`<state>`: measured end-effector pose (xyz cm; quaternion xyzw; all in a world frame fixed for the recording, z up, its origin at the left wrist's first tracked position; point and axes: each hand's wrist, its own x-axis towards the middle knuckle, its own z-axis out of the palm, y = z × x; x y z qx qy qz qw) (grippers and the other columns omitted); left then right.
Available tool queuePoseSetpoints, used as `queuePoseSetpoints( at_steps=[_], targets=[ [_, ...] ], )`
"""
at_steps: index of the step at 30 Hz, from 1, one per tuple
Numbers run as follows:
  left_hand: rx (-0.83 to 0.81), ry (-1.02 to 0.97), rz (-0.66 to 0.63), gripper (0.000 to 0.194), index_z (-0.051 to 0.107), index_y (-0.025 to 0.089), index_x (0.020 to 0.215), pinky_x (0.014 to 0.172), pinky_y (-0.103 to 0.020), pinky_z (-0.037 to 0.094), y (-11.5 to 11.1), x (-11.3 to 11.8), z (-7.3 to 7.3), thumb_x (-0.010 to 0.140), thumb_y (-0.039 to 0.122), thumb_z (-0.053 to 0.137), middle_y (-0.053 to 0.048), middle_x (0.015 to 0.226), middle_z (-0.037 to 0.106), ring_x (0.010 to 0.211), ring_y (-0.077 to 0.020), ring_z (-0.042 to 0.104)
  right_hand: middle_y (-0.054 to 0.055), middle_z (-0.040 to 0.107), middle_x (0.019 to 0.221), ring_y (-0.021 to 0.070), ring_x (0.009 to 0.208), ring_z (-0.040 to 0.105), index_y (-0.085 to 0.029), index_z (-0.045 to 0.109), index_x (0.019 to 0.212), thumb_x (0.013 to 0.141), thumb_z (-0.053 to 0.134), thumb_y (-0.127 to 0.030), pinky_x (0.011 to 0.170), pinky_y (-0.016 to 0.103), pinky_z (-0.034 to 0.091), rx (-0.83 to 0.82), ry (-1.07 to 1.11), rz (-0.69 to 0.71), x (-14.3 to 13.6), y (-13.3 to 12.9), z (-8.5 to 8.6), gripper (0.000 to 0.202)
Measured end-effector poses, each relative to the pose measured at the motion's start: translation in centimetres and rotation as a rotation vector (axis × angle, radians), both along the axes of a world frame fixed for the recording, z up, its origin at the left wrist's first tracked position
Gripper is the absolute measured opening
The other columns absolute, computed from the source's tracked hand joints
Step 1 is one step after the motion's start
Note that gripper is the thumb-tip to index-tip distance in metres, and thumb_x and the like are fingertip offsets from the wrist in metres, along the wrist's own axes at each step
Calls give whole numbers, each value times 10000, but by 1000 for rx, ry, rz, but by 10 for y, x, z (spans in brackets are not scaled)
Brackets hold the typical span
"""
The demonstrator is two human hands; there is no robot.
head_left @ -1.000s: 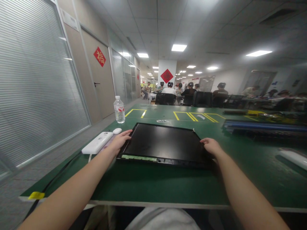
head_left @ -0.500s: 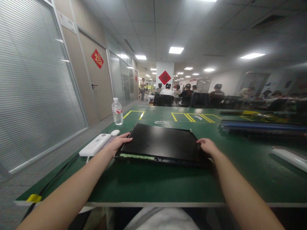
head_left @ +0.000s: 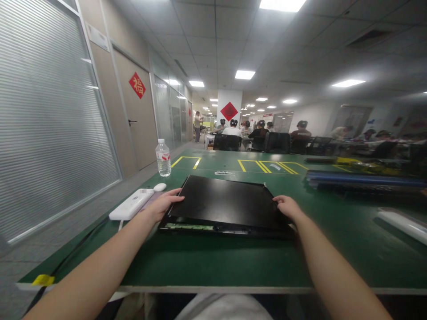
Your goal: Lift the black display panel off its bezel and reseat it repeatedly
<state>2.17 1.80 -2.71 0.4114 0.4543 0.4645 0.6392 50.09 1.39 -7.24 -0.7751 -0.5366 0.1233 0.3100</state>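
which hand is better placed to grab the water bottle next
Left, probably: the left hand holds the side of the black panel nearer the bottle; the right hand holds the opposite side.

A red diamond-shaped sign [head_left: 137, 85] on the beige door [head_left: 144, 129] at left bears one large gold Chinese character, 福. A second red diamond [head_left: 229, 111], on the white pillar [head_left: 230, 96] in the background, carries a darker mark too small to make out. Red print on the label [head_left: 163, 157] of the clear plastic bottle [head_left: 164, 170] and dark markings on the long white device [head_left: 130, 208] near it are also too small to read.
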Motion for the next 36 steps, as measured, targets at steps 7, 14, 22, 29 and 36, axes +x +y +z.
queuePoseSetpoints(
  at_steps=[7,14,22,29,36],
  targets=[
    [11,2,44,658,580,163,1328,684,-313,620,-6,2,5,701,38,734,-82,873,794,743,-226,764,52,725,855,172,752,646,-177,748,1099,703,546,-49,717,246,469,-33,17,15,-3,-1,3,463],
    [7,-10,22,691,550,200,1374,686,-320,621,-10,3,11,723,72,744,-69,920,793,759,-221,761,24,686,764,158,674,615,-179,726,1142,718,593,-101,652,244,450,-30,5,22,-8,-5,7,452],
    [17,-38,47,637,591,150,1322,638,-274,615,-14,6,14,715,17,726,-93,908,793,712,-212,760,19,668,742,156,664,609,-175,730,1124,714,597,-98,628,247,431,-5,70,15,-6,-3,4,438],
    [82,-75,6,593,626,138,1283,664,-273,608,-16,10,17,707,23,704,-100,969,793,726,-207,759,16,672,740,167,680,615,-189,744,1073,690,622,-115,655,266,448,20,104,-7,-6,-4,5,409],
    [215,-127,-26,599,646,171,1289,703,-264,597,-19,11,18,701,87,725,-81,1080,778,849,-222,755,98,738,916,233,878,669,-168,771,964,748,670,-300,829,325,483,74,144,-58,-8,-3,9,272]
  ],
)
